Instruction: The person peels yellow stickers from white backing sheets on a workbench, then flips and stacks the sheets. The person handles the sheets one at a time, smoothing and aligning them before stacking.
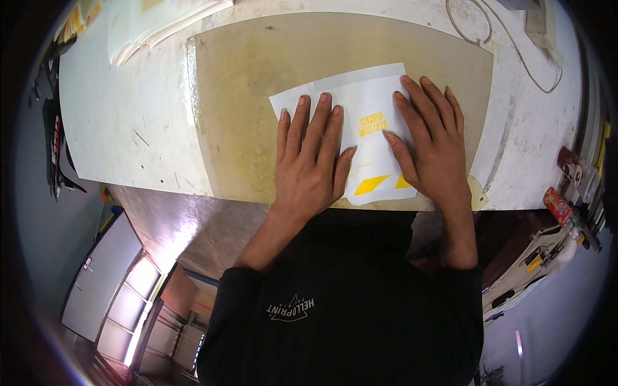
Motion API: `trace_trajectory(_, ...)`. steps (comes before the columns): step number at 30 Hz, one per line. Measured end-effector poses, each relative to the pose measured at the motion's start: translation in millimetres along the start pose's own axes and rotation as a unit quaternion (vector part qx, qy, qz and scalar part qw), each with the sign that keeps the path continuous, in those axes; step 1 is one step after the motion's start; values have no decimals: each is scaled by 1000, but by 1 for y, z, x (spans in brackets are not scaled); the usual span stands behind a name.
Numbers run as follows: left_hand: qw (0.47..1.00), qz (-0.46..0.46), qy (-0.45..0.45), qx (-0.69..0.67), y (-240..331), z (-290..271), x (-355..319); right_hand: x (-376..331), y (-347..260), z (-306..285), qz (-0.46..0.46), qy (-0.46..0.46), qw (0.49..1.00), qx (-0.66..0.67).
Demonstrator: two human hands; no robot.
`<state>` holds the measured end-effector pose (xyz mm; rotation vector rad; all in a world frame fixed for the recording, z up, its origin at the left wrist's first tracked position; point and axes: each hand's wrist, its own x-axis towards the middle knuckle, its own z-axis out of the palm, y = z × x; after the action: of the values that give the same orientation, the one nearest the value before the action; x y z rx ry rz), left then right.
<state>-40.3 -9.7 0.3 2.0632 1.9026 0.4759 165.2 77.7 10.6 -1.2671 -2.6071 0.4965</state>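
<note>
A white sheet of paper (372, 151) with yellow print lies on a yellowish mat, close to the table's near edge. Its far edge has a paler strip that looks like a fold, and yellow slanted blocks mark its near end. My left hand (308, 154) rests flat over the sheet's left part, fingers spread and pointing away from me. On the right side, my right hand (434, 138) lies with fingers stretched along the sheet's right edge, its thumb beside the yellow lettering. Both palms cover parts of the paper. Neither hand grips anything.
The yellowish mat (244, 71) is taped to the white table (132, 122). A stack of white sheets (164, 26) sits at the far left. A thin cable (515, 48) loops at the far right. Beyond the right edge are a red can (557, 204) and several tools.
</note>
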Motion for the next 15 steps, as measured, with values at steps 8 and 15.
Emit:
trace_trajectory(8,1000,2,-5,-12,-1,1,0,1,2,-1,-2,0,1000,5)
trace_trajectory(15,1000,5,5,-12,-2,1,-1,-1,3,1,-1,-5,1000,-3)
